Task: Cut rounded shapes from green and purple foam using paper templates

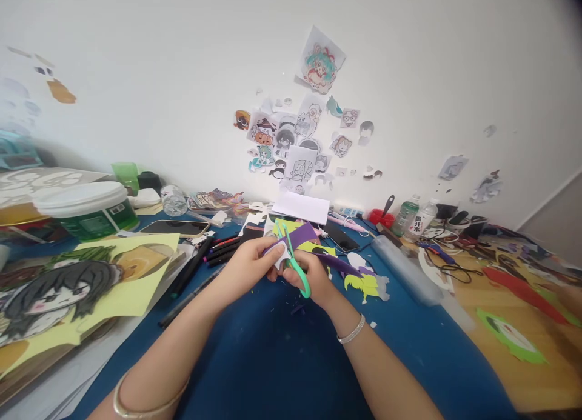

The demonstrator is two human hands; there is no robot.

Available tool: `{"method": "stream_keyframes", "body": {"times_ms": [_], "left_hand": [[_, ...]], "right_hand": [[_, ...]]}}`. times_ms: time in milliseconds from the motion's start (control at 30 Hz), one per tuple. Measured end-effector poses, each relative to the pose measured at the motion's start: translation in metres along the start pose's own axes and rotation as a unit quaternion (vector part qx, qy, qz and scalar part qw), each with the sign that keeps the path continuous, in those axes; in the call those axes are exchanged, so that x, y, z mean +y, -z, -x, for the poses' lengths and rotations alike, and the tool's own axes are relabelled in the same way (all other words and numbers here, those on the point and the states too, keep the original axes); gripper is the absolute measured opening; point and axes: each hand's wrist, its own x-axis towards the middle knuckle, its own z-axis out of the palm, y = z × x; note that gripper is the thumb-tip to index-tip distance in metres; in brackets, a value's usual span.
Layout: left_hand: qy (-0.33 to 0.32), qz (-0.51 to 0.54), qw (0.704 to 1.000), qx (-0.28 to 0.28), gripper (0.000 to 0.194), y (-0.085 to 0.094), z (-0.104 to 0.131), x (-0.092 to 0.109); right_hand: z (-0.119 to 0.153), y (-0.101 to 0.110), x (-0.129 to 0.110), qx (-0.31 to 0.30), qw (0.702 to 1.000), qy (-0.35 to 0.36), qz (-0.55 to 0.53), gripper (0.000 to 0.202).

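Note:
Near the middle of the view, my left hand (253, 263) pinches a small white paper piece (278, 256) together with a purple sheet (304, 235). My right hand (311, 274) is closed around the handles of green scissors (300, 276). The scissors' blades point up and away, across the purple sheet and beside the white piece. Both hands are close together above the blue table cover (273, 359). Some fingertips are hidden behind the paper and the scissors.
Markers (222, 250) and a phone (175, 228) lie left of my hands. Yellow sheets with drawings (136, 280) and a white-lidded tub (84, 205) are farther left. Yellow-green scraps (364, 285), a clear plastic roll (407, 271) and bottles (422, 219) are on the right.

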Motion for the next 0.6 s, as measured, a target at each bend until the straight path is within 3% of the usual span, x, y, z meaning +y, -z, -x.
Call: {"method": "stream_keyframes", "body": {"times_ms": [200,400,600], "left_hand": [[-0.001,0.064,0.998,0.003,0.028,-0.0006,-0.0009,0.0011],[0.072,0.156,0.984,-0.046,0.028,0.0018,-0.0001,0.0018],[0.053,0.140,0.988,0.019,0.020,0.0020,-0.0005,-0.0009]], "right_hand": [[0.0002,-0.0002,-0.0011,-0.006,1.000,-0.003,-0.003,0.036],[0.0007,0.0053,0.0034,0.030,0.993,-0.038,0.105,0.039],[0.0007,0.0062,0.0034,0.014,0.992,-0.055,0.109,0.042]]}}
